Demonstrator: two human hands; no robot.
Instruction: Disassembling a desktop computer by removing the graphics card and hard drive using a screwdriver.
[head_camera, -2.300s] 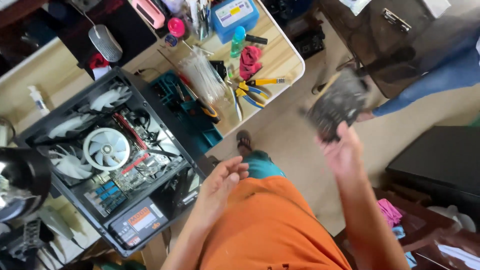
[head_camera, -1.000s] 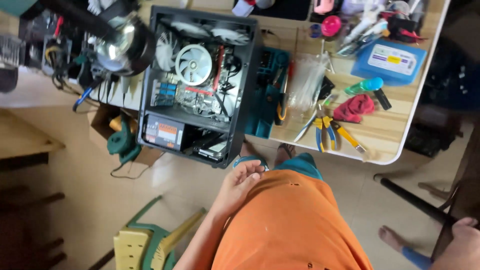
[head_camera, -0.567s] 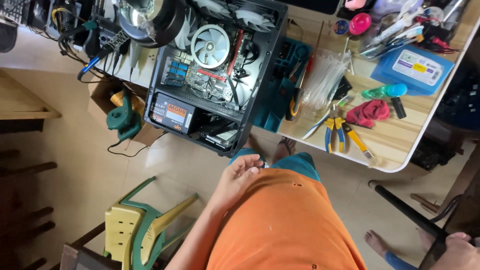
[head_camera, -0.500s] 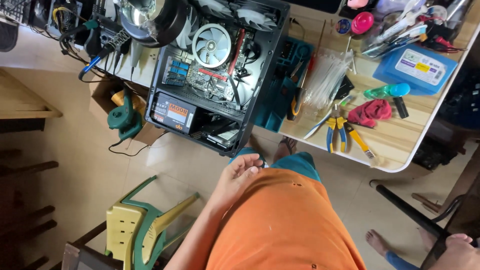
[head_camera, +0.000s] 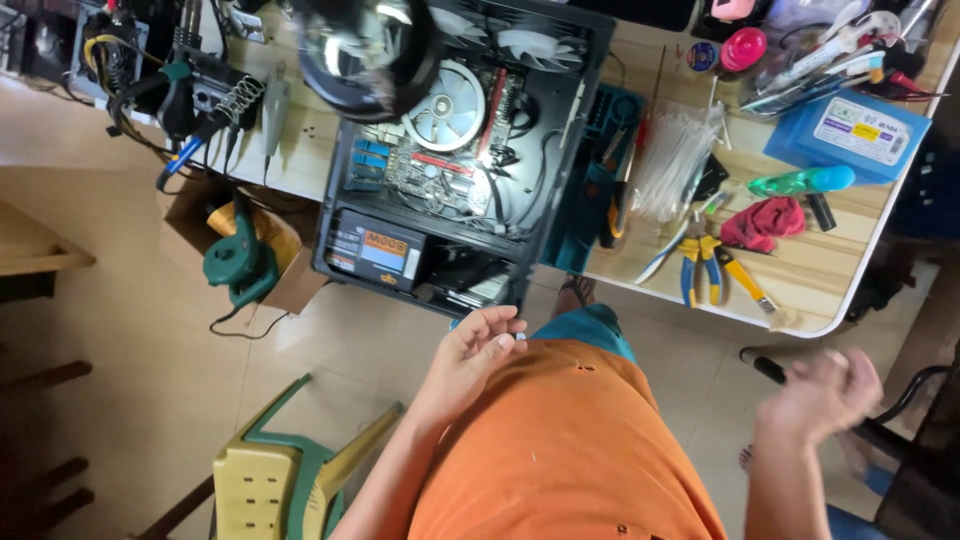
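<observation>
My left hand (head_camera: 478, 352) rests against my orange shirt (head_camera: 560, 450), just below the near edge of an open black computer case (head_camera: 583, 95). Its fingers are curled together, with a tiny pale piece pinched at the tips. My right hand (head_camera: 820, 395) is blurred at the lower right, away from the table, fingers loosely spread with nothing in them. Inside the case lie a round white cooler fan (head_camera: 450, 105) and a power supply (head_camera: 385, 250). A black round lamp head (head_camera: 365, 50) hangs over the case's far corner.
The wooden table (head_camera: 830, 285) holds a teal tool tray (head_camera: 600, 190), a bag of cable ties (head_camera: 670, 160), yellow-blue pliers (head_camera: 700, 265), a red cloth (head_camera: 762, 222) and a blue box (head_camera: 850, 130). A green blower (head_camera: 235, 262) and a yellow-green plastic chair (head_camera: 290, 470) stand on the floor at left.
My right hand held a dark component out to the right 2.3 s ago; it has come back empty. The view has swung over the case. My left hand has stayed at my belly.
</observation>
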